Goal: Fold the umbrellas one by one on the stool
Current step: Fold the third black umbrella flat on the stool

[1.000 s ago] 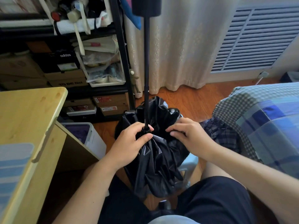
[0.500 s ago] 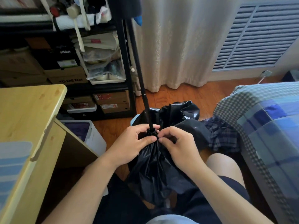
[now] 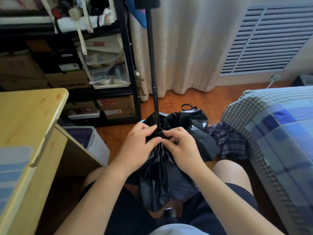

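Observation:
A black umbrella [image 3: 162, 177] stands between my knees, canopy down and crumpled, its black shaft [image 3: 153, 68] rising to a handle at the top edge. My left hand [image 3: 137, 148] grips the gathered canopy just below the runner at the shaft's base. My right hand [image 3: 181, 148] pinches the canopy fabric on the other side of the runner, fingertips meeting the left thumb. A dark plaid umbrella [image 3: 228, 143] lies on the floor to the right. The stool is mostly hidden behind the black canopy.
A wooden desk [image 3: 28, 126] stands at the left, with a white bin [image 3: 94, 143] below it. A black shelf [image 3: 123, 53] with shoe boxes is behind. A checked bed cover [image 3: 277, 133] fills the right. Curtains [image 3: 189, 44] hang beyond the wooden floor.
My right hand moved in from the canopy's right side to the runner and now pinches fabric beside my left hand. The shaft swayed left, then came back upright.

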